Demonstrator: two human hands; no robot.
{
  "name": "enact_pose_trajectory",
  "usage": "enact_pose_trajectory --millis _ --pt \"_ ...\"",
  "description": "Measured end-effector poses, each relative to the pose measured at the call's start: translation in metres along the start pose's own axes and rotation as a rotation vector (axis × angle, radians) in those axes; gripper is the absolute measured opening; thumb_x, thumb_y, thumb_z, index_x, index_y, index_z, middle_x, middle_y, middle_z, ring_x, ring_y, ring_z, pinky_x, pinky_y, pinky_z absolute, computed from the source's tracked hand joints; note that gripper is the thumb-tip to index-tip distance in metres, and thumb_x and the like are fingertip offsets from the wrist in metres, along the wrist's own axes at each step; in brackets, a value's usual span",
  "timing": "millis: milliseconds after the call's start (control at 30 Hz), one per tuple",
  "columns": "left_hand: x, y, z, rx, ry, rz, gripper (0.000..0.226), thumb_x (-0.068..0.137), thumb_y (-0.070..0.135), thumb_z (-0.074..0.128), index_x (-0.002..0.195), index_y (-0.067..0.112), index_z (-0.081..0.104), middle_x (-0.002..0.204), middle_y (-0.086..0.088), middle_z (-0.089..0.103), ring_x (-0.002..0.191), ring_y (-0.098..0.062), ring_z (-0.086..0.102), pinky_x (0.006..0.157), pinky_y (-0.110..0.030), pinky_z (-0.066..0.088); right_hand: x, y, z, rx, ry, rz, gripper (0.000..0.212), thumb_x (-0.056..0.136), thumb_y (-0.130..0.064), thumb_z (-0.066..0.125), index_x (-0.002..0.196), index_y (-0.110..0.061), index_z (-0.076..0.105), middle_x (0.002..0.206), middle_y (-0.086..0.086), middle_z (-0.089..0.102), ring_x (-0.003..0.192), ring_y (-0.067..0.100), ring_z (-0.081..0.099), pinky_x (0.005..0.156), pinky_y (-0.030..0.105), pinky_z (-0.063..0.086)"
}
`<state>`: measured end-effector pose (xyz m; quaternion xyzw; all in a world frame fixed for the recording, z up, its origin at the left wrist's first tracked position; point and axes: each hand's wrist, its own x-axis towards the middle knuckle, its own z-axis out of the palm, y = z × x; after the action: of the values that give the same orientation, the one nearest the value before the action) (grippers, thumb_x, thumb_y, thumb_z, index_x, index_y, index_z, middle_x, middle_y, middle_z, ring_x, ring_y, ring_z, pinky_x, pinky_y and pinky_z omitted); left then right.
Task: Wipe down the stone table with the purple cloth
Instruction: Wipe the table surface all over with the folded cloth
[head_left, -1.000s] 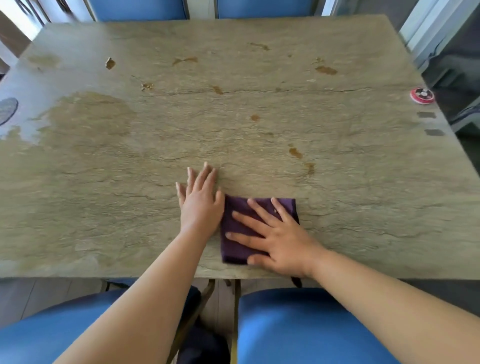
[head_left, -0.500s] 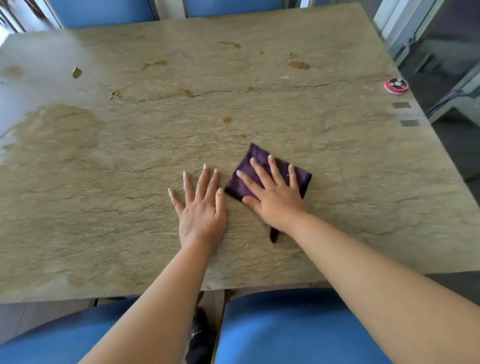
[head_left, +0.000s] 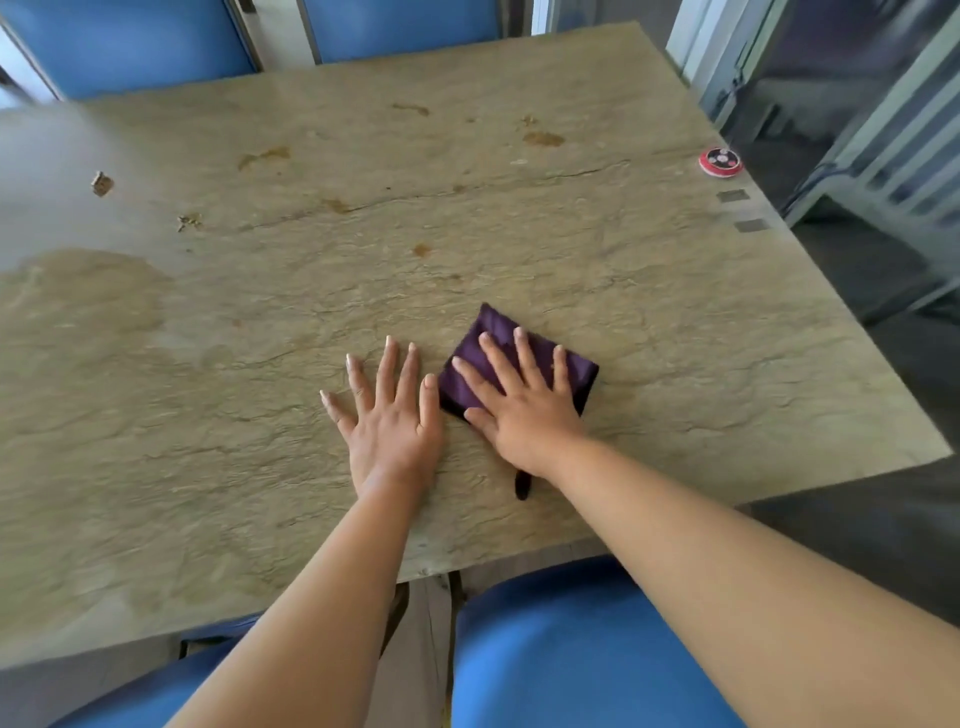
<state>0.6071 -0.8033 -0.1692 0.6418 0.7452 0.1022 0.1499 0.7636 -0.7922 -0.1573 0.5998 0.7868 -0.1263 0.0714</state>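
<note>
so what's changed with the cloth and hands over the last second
The right hand slid the purple cloth away from the table's near edge toward the middle, turning it at an angle; most of that happened early in the second. The left hand stayed flat on the stone table beside the cloth, fingers spread wider. The right palm is still pressed flat on the cloth. The red disc and brown spots are unchanged.

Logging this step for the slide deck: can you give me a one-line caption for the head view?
Right hand presses the folded purple cloth on the stone table; left hand flat beside it.
</note>
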Motion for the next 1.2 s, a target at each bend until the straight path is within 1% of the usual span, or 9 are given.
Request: enact_pose_trajectory --millis 200,300,433,600,700,833,1000,1100,1200 --pt "-0.001 -0.002 -0.005 -0.007 -0.062 -0.012 0.059 0.096 0.054 0.006 0.152 0.038 0.013 0.161 0.018 -0.002 0.146 -0.020 -0.021 0.114 -0.055 -0.018 -0.073 0.054 0.009 -0.152 -0.092 -0.470 0.057 0.089 -0.066 0.006 0.142 -0.053 -0.010 0.156 -0.018 -0.019 0.143 0.021 -0.026 0.113 0.053 -0.015" --pt "-0.005 0.007 -0.007 -0.037 -0.102 0.016 0.058 0.098 0.054 0.012 0.152 0.035 0.019 0.162 0.010 -0.001 0.147 -0.021 -0.020 0.113 -0.054 -0.020 -0.063 0.080 0.006 -0.097 -0.068 -0.158 0.057 0.082 -0.072 -0.006 0.136 -0.059 -0.019 0.153 -0.022 -0.024 0.141 0.016 -0.029 0.114 0.058 -0.009" --pt "-0.021 0.036 0.003 -0.152 -0.140 0.143 0.054 0.101 0.048 0.013 0.150 0.033 0.027 0.162 0.011 0.005 0.147 -0.012 -0.015 0.115 -0.048 -0.020 -0.048 0.071 -0.001 0.040 -0.088 0.148 0.055 0.094 -0.062 0.016 0.141 -0.056 -0.012 0.155 -0.015 -0.025 0.140 0.022 -0.032 0.109 0.062 -0.016" --pt "-0.020 0.067 0.012 -0.195 -0.118 0.135 0.055 0.100 0.048 0.011 0.150 0.032 0.028 0.160 0.016 0.012 0.148 -0.007 -0.009 0.115 -0.049 -0.019 -0.098 0.085 0.003 -0.109 -0.158 -0.307 0.056 0.090 -0.064 0.011 0.139 -0.057 -0.013 0.155 -0.017 -0.026 0.139 0.022 -0.034 0.108 0.062 -0.020" --pt "-0.013 0.089 0.019 -0.138 -0.146 0.183 0.054 0.101 0.047 0.013 0.150 0.031 0.027 0.160 0.016 0.012 0.148 -0.006 -0.008 0.115 -0.050 -0.018 -0.111 0.134 -0.001 -0.140 -0.146 -0.412 0.056 0.089 -0.066 0.014 0.140 -0.058 -0.008 0.154 -0.022 -0.022 0.140 0.016 -0.031 0.109 0.058 -0.019" --pt "-0.006 0.133 0.036 -0.163 -0.116 0.228 0.051 0.102 0.042 0.016 0.150 0.029 0.030 0.160 0.014 0.015 0.147 -0.003 -0.005 0.118 -0.045 -0.015 -0.088 0.196 -0.008 -0.060 -0.038 -0.062 0.060 0.077 -0.078 -0.006 0.135 -0.064 -0.015 0.154 -0.023 -0.022 0.143 0.018 -0.026 0.107 0.067 -0.015" --pt "0.000 0.157 0.054 0.030 -0.083 0.223 0.059 0.097 0.053 0.004 0.153 0.035 0.012 0.159 0.023 0.001 0.144 0.003 -0.015 0.117 -0.048 -0.015 -0.009 0.223 -0.022 0.114 0.024 0.414 0.057 0.087 -0.074 0.009 0.140 -0.060 -0.009 0.156 -0.010 -0.026 0.141 0.028 -0.030 0.100 0.073 -0.016" --pt "-0.003 0.156 0.054 0.019 -0.038 0.216 0.063 0.094 0.056 0.001 0.152 0.036 0.016 0.159 0.023 0.004 0.144 0.005 -0.012 0.118 -0.047 -0.013 0.019 0.215 -0.029 0.125 0.009 0.404 0.057 0.089 -0.072 0.011 0.141 -0.058 -0.008 0.157 -0.006 -0.025 0.141 0.033 -0.028 0.098 0.076 -0.015" --pt "-0.001 0.158 0.056 -0.021 -0.017 0.205 0.066 0.093 0.055 0.000 0.152 0.033 0.018 0.159 0.021 0.007 0.144 0.007 -0.009 0.119 -0.043 -0.012 0.001 0.193 -0.023 0.076 0.041 0.149 0.054 0.091 -0.069 0.014 0.141 -0.059 -0.005 0.159 -0.007 -0.019 0.143 0.033 -0.023 0.100 0.074 -0.013"
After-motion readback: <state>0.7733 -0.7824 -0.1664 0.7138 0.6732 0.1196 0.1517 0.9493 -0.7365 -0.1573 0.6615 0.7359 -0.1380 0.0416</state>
